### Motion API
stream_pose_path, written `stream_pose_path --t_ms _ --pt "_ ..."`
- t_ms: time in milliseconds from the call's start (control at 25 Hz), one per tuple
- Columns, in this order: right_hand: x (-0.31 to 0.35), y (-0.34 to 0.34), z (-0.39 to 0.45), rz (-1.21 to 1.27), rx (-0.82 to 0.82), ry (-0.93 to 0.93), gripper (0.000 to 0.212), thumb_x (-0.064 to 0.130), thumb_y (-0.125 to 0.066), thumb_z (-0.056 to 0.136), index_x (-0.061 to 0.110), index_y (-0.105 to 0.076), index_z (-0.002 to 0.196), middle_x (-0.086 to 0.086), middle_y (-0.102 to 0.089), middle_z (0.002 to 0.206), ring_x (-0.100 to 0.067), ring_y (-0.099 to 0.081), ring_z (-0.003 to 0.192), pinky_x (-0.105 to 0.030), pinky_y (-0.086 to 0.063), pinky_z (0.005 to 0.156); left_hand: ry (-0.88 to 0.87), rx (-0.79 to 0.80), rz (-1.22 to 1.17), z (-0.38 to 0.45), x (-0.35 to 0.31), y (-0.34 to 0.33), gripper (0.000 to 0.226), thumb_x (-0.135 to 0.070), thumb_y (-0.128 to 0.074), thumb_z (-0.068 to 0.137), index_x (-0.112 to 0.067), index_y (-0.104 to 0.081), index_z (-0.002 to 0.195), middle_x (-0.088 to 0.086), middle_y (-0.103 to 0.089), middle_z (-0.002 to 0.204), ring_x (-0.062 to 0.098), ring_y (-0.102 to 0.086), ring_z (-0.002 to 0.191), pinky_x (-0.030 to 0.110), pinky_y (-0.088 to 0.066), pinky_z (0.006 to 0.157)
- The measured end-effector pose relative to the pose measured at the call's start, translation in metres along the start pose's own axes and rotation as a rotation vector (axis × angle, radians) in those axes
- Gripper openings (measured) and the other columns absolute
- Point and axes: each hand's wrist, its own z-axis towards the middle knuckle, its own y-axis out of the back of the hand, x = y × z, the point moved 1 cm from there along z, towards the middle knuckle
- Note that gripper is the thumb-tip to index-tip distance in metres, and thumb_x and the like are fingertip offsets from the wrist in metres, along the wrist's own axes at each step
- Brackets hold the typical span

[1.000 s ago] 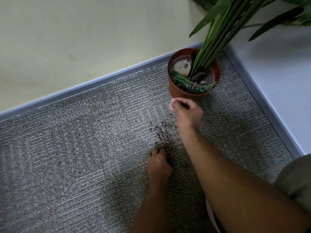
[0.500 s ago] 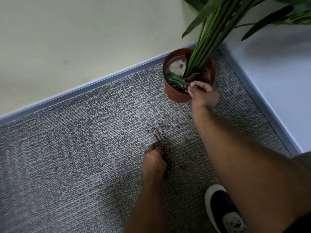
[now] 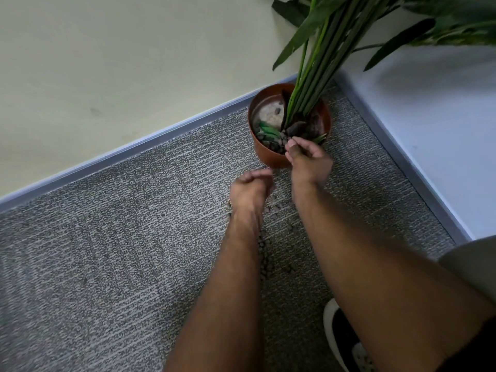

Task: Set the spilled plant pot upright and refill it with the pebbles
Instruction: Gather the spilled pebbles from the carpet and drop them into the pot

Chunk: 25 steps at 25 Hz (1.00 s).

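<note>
The terracotta plant pot [image 3: 264, 153] stands upright in the carpet corner, with long green stems [image 3: 308, 89] rising from it and some pebbles and leaves inside. Brown pebbles [image 3: 264, 261] lie scattered on the carpet below it, partly hidden by my forearms. My left hand [image 3: 251, 189] is blurred and closed in a fist just below the pot's front, lifted off the pebble patch. My right hand [image 3: 308, 157] hovers over the pot's near rim with fingers loosely curled downward; what is inside it is hidden.
A pale green wall with a grey skirting strip [image 3: 134, 154] runs behind the pot. A white panel [image 3: 429, 130] with a metal edge closes the right side. My black-and-white shoe [image 3: 341, 339] sits at bottom right. Grey carpet [image 3: 107, 264] spreads to the left.
My left hand has closed and risen from the pebble patch toward the pot. My right hand went from the carpet up to the pot's rim and stays there.
</note>
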Motion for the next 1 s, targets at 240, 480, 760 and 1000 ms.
stream_pose_path --t_ms 240,480,760,1000 --pt "0.006 0.005 -0.003 -0.015 -0.006 -0.071 0.016 -0.005 -0.071 0.085 0.001 -0.076 0.098 -0.014 -0.077 0.093 -0.025 -0.074 0.084 -0.032 -0.062 0.074 -0.164 0.046 0.188 0.002 -0.059 -0.067 0.031 0.007 -0.053 0.094 -0.014 -0.075 0.098 0.009 -0.076 0.095 0.02 -0.07 0.073 0.043 -0.064 0.066" --pt "0.012 -0.01 0.001 -0.054 -0.15 -0.082 0.022 0.011 -0.065 0.097 -0.001 -0.071 0.114 -0.003 -0.069 0.079 -0.018 -0.07 0.074 -0.02 -0.053 0.058 -0.311 0.011 0.179 0.002 -0.041 -0.036 0.028 0.009 -0.055 0.092 -0.009 -0.07 0.108 -0.002 -0.073 0.096 0.002 -0.068 0.076 0.018 -0.06 0.061" --pt "0.002 -0.007 -0.023 -0.434 -0.082 0.46 0.024 0.033 -0.061 0.096 0.014 -0.072 0.106 -0.005 -0.074 0.099 -0.019 -0.071 0.088 -0.029 -0.057 0.072 -0.268 -0.174 0.947 0.013 0.08 0.066 0.044 -0.019 -0.064 0.093 -0.028 -0.059 0.136 0.002 -0.045 0.152 0.026 -0.044 0.137 0.026 -0.033 0.116" --pt "-0.043 0.021 -0.044 -0.905 0.358 0.365 0.013 0.025 -0.069 0.092 0.017 -0.07 0.103 0.002 -0.073 0.101 -0.014 -0.066 0.09 -0.025 -0.049 0.073 -0.34 0.1 1.478 0.009 0.115 0.11 0.067 -0.022 -0.059 0.096 -0.026 -0.033 0.157 0.0 -0.012 0.169 0.033 -0.019 0.149 0.042 -0.036 0.116"
